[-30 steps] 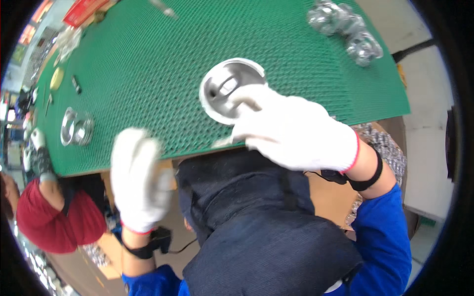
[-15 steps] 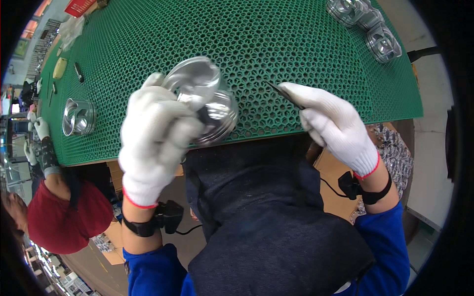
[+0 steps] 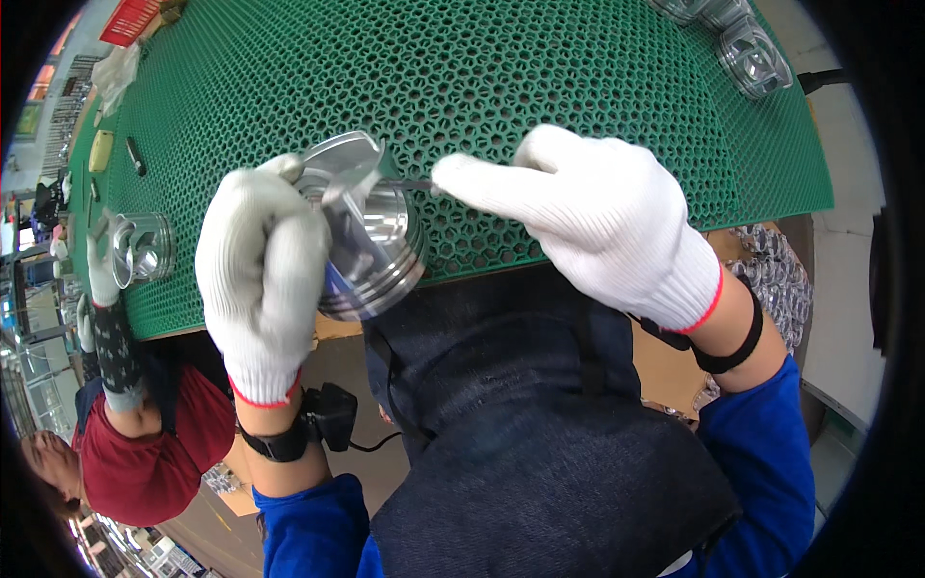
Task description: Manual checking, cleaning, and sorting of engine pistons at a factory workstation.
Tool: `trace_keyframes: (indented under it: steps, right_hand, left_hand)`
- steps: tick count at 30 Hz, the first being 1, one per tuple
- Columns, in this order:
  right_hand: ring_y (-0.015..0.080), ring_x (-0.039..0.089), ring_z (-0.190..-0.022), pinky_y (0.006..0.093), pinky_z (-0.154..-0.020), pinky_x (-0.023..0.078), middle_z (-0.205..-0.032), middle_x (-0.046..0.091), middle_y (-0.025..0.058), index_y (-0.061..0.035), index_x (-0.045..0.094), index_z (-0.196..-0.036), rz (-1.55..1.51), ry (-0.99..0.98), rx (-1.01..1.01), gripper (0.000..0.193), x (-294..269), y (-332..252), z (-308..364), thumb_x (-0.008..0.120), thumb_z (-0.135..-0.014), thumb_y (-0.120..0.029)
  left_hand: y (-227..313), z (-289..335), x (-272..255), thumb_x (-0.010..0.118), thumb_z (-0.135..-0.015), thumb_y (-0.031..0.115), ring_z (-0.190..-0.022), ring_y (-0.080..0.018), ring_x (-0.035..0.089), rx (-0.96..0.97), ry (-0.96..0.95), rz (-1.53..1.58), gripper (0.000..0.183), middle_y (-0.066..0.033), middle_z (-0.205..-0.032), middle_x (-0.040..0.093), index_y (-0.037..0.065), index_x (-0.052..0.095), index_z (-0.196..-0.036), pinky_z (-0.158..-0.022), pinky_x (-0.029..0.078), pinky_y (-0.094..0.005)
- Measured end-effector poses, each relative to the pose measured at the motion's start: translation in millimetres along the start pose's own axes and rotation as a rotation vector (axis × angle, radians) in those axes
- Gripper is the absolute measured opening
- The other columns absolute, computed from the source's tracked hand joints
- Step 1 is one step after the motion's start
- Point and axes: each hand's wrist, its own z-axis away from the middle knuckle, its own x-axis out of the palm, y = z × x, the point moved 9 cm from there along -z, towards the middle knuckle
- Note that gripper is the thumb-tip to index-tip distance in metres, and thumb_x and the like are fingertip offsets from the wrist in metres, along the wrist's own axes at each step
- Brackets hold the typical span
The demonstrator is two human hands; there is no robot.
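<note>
A shiny metal engine piston [image 3: 387,252] is tilted in the grip of my left hand [image 3: 258,258], its ring grooves toward my apron and its open, skirted end facing up. My right hand [image 3: 597,217], in a white knitted glove like the left, pinches a thin dark pointed tool [image 3: 410,184]. The tool reaches the piston's upper edge, and its tip is lost against the blurred metal. I cannot make out the tool's exact kind. Both hands are just above the near edge of the green mat.
A green honeycomb mat [image 3: 462,87] covers the bench. Several pistons [image 3: 756,60] stand at the far right. At the left, a co-worker's gloved hand [image 3: 102,265] is at another piston [image 3: 143,249]. Beyond lie a black-handled tool [image 3: 136,156], a yellowish object [image 3: 100,151] and a red basket [image 3: 128,21].
My right hand has moved left, bringing the tool to the piston. My left hand has shifted slightly left and turned the piston. The co-worker's hand has come to the left piston.
</note>
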Motion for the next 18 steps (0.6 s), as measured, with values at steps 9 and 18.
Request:
trace_keyframes:
  steps: [9, 18]
  right_hand:
    - [0.0215, 0.06, -0.056, 0.0311, -0.05, 0.049, -0.072, 0.059, 0.0062, -0.0144, 0.07, -0.119, -0.19, -0.236, 0.112, 0.049, 23.7, -2.4, 42.0, 0.065, -0.074, 0.005]
    - [0.0076, 0.051, -0.044, 0.0222, -0.038, 0.042, -0.065, 0.058, 0.0048, -0.0052, 0.054, -0.133, -1.43, -0.883, 0.844, 0.039, 82.3, -9.6, 80.1, 0.048, -0.097, -0.018]
  left_hand:
    - [59.2, 59.9, 37.3, 0.063, -0.088, 0.021, -0.076, -0.0273, 0.057, 0.245, -0.238, -0.455, 0.017, -0.0075, -0.078, 0.054, 0.005, 0.059, -0.087, -0.101, 0.041, -0.0575]
    - [60.9, 63.1, 39.7, 0.062, -0.088, 0.02, -0.077, -0.0286, 0.058, 0.245, -0.241, -0.523, 0.015, -0.008, -0.08, 0.054, 0.005, 0.059, -0.089, -0.102, 0.04, -0.0582]
